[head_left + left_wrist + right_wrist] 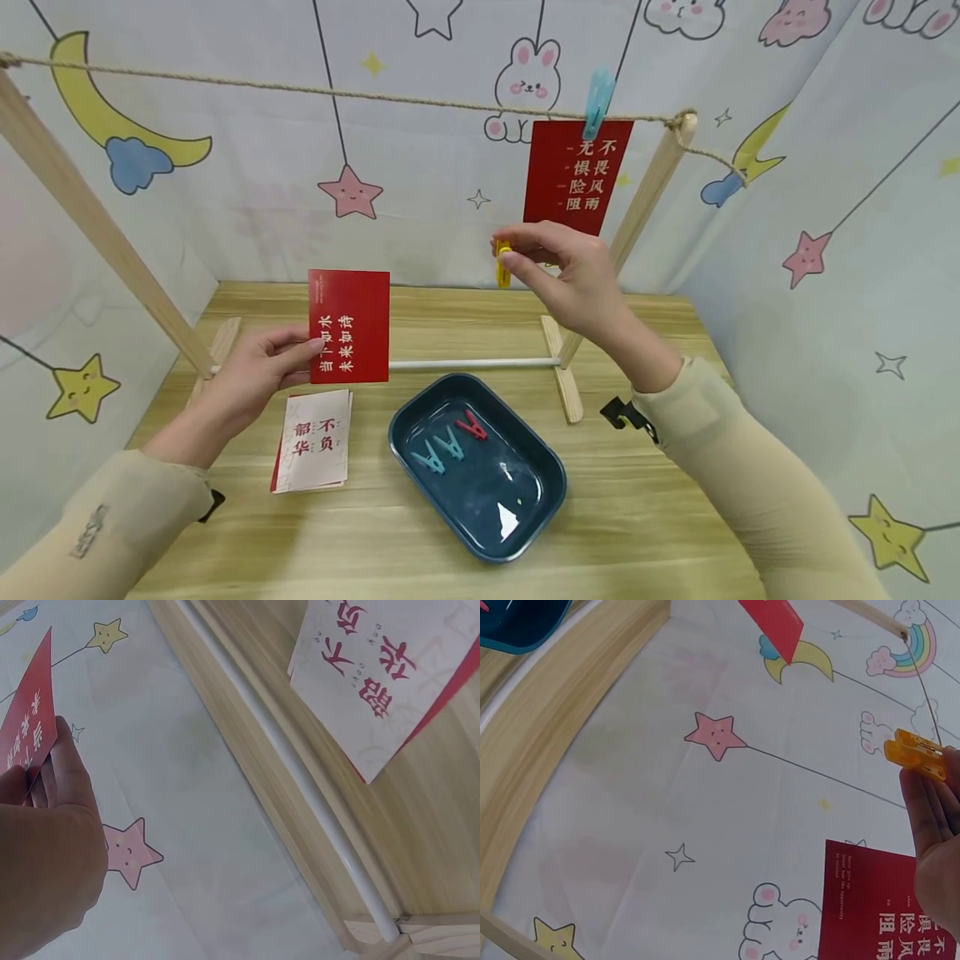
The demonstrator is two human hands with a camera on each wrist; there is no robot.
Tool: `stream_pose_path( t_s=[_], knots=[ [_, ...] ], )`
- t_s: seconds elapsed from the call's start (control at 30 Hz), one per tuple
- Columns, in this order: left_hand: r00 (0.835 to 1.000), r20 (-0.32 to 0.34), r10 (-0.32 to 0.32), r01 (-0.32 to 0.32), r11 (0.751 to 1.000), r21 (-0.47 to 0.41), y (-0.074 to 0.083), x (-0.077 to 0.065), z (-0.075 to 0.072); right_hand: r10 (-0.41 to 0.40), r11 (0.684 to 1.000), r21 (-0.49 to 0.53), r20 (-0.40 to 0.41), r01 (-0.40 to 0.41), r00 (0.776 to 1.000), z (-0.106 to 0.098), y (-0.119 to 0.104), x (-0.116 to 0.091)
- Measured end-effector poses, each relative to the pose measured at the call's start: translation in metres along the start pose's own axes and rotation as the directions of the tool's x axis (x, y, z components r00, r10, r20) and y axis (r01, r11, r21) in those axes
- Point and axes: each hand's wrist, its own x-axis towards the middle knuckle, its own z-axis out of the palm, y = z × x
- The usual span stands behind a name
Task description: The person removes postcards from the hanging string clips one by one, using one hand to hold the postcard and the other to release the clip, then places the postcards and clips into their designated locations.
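Note:
My left hand point(258, 367) pinches a red card point(363, 325) with white characters by its left edge, upright above the table. Between thumb and fingers, my right hand point(573, 271) holds a yellow clothespin point(503, 265), which the right wrist view shows as an orange-yellow clothespin point(916, 755) at the fingertips. Just behind that hand, another red card point(570, 175) hangs from the twine point(420, 102) under a light blue clothespin point(597, 107). Below the left hand lies a small stack of cards point(318, 442), a white one with red characters on top.
A dark blue tray point(517, 533) stands mid-table with two teal clothespins point(441, 450) and a red clothespin point(472, 425) inside. Wooden posts point(97, 217) hold the twine at both sides, joined low down by a white rod point(472, 363). A patterned curtain point(255, 208) closes off the back.

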Motion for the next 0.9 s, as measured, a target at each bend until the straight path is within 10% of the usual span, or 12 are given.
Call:
stream_pose_path(
  t_s=[0.9],
  knots=[
    [0.975,-0.033,-0.219,0.218,0.976,-0.027,-0.060,-0.048,-0.016,0.193,0.981,-0.007,0.199,-0.196,0.961,0.063,0.067,-0.091]
  ],
)
